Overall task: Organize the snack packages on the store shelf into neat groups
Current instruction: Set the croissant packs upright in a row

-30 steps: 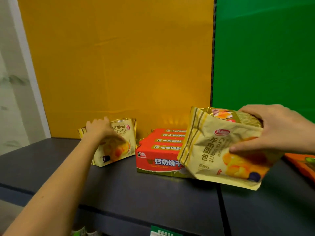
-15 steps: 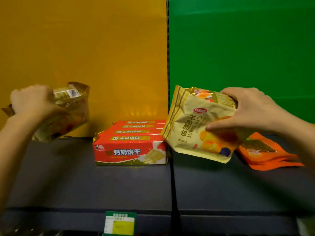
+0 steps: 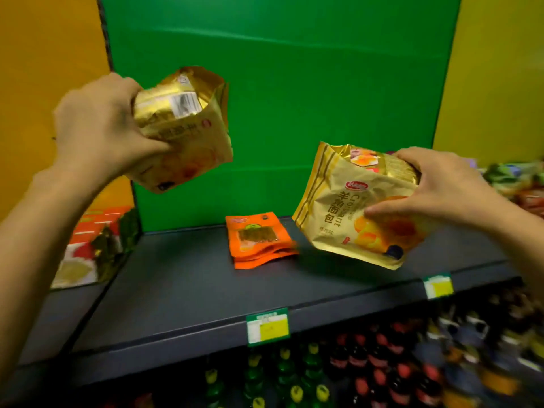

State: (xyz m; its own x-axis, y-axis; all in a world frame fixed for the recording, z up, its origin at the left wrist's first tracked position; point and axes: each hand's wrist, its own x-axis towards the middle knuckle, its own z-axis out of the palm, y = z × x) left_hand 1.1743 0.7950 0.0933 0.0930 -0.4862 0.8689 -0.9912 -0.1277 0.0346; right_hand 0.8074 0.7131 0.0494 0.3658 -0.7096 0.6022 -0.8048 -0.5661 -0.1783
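1. Upper left of the frame: the left hand (image 3: 97, 128) is clenched round a shiny gold foil snack bag (image 3: 188, 134). The fingers curl over the bag's top and the thumb digs into its front.
2. That bag is up in the air, tilted, with its barcode panel facing up. It is well above the shelf and in front of the green back panel (image 3: 294, 113).
3. Middle right: the right hand (image 3: 441, 189) grasps a pale gold croissant bag with an orange fruit picture (image 3: 347, 213). The thumb lies across the printed front and the fingers wrap over the top edge.
4. This one hangs tilted too, lower than the other, with its bottom corner over the dark grey metal shelf board (image 3: 206, 290). It appears to be off the board, with a shadow beneath it.
5. Lower centre, between the two bags: a small stack of flat orange pouches (image 3: 259, 240) lies on the shelf board. It is near the green panel and just left of the right-hand bag.
6. Far left edge: a red-and-white biscuit carton (image 3: 97, 240), badly blurred, sits on the neighbouring board below an orange-yellow back panel (image 3: 44, 69).
7. Far right edge: a blurred heap of mixed colourful packets (image 3: 518, 181) sits beside a yellow back panel (image 3: 500, 83).
8. On the shelf's front lip there is a green-and-yellow price tag (image 3: 267, 326) at bottom centre. A second price tag (image 3: 437, 285) sits further right.
9. Bottom of the frame: rows of drink bottles (image 3: 353, 363) with yellow and red caps stand on the level below, out of focus.
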